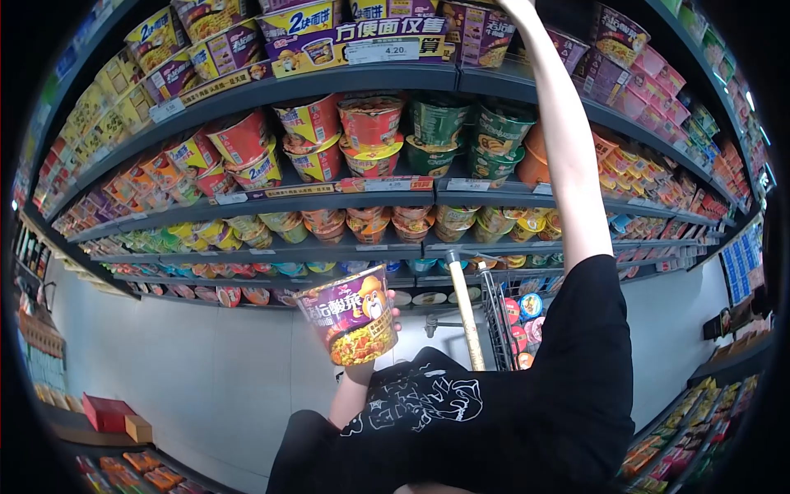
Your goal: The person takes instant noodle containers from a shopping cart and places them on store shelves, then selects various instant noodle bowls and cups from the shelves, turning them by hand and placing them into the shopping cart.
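A purple instant noodle cup (350, 317) with a cartoon figure and a picture of noodles is held upright in front of my body. My left hand (396, 310) is closed around it from behind; only a few fingertips show at its right side. My right arm stretches up to the upper shelf, beside purple noodle cups (479, 33). Only the near part of my right hand (518, 6) shows at the top edge of the view. Its fingers are cut off, so what it touches is hidden.
Shelves (329, 202) curve across the view, stocked with red cups (370, 123), green cups (502, 132) and other noodle packs. A price sign (387, 49) hangs on the upper shelf edge. Right of my body stands a black wire basket (496, 317) with several round packs, beside a pale pole (466, 309).
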### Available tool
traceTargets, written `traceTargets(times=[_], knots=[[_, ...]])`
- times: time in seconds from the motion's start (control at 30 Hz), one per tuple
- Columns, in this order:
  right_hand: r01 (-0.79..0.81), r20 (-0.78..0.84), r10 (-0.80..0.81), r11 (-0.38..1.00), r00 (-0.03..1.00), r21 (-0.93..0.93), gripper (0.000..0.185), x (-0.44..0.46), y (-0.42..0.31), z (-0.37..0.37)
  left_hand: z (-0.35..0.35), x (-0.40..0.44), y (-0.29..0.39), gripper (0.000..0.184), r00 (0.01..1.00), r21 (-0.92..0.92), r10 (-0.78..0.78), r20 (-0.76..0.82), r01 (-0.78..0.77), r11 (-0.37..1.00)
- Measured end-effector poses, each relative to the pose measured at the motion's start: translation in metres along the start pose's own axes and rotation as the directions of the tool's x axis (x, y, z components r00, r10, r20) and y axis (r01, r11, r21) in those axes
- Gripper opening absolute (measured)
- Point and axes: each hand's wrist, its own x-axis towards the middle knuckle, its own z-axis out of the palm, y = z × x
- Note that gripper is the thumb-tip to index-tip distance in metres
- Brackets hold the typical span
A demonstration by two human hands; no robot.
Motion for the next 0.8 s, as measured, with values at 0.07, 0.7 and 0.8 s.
traceTargets(times=[0.07,0.7,0.8], knots=[[0.081,0.024,-0.081,0.997,0.996,-0.016,0.129,0.006,0.019,0.011,-0.002,-0.002,0.008,0.069,0.997,0.025,-0.067,-0.042,0.068,0.997],[-0.755,0.904,0.291,0.654,0.311,0.049,0.083,-0.407,-0.004,-0.277,0.033,0.012,-0.03,0.115,0.894,0.888,0.105,-0.436,0.408,0.213],[-0.96,0.73,0.625,0.14,0.276,0.244,0.073,-0.443,0.019,-0.308,0.029,0.028,-0.06,0.112,0.916,0.929,-0.154,-0.371,0.368,-0.046]])
